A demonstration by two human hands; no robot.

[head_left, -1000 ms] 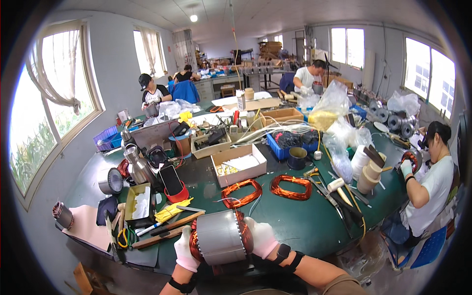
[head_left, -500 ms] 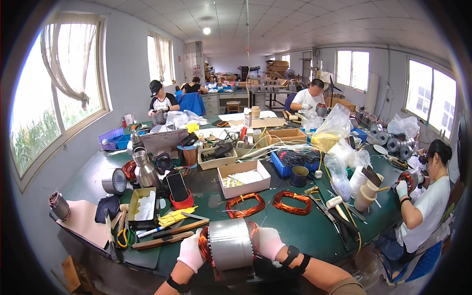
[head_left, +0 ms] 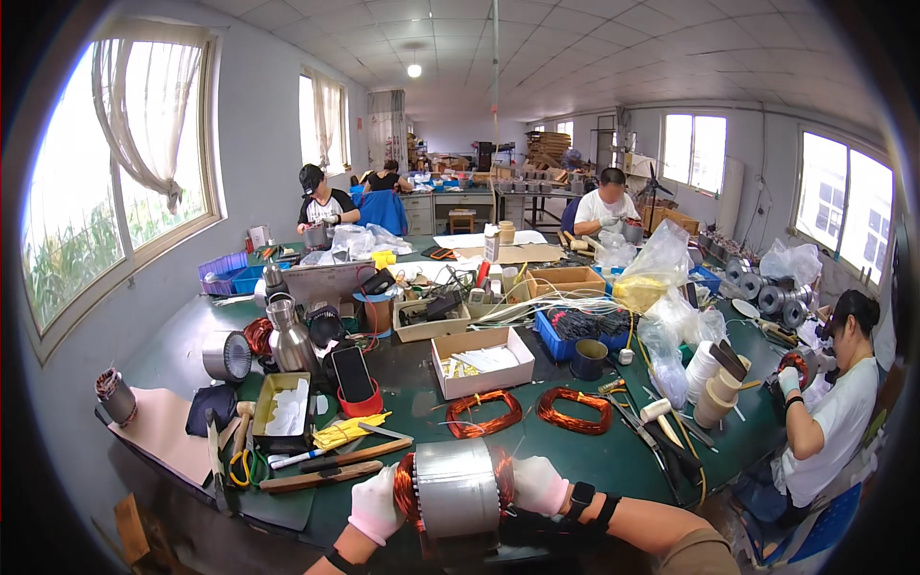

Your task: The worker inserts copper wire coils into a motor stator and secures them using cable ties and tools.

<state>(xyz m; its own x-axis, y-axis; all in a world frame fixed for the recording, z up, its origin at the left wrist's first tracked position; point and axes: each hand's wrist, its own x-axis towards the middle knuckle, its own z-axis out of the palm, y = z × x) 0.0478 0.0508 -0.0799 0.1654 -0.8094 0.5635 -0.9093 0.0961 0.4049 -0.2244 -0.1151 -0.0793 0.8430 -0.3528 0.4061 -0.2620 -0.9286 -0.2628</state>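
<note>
A grey metal motor stator (head_left: 454, 494) lies on its side at the near edge of the table, with orange copper windings (head_left: 406, 489) bulging from both ends. My left hand (head_left: 375, 502), in a white glove with a pink cuff, grips the left end by the windings. On the opposite end my right hand (head_left: 539, 485), gloved alike, is closed against the coil; its fingertips are partly hidden. Just beyond the stator rest two loose copper wire coils, the left one (head_left: 484, 413) and the right one (head_left: 573, 410).
Left of the stator lie wooden sticks (head_left: 321, 477), yellow strips (head_left: 352, 430), scissors (head_left: 247, 467) and a tray (head_left: 282, 407). A cardboard box (head_left: 482, 363) stands behind the coils. To the right are a white-headed mallet (head_left: 657, 411) and long-handled cutters (head_left: 644, 436). A co-worker (head_left: 832, 412) sits at the right.
My view has shifted slightly, so the scene sits a little further right. Both hands stay on the stator's ends; my right wrist has turned, showing more of the watch face.
</note>
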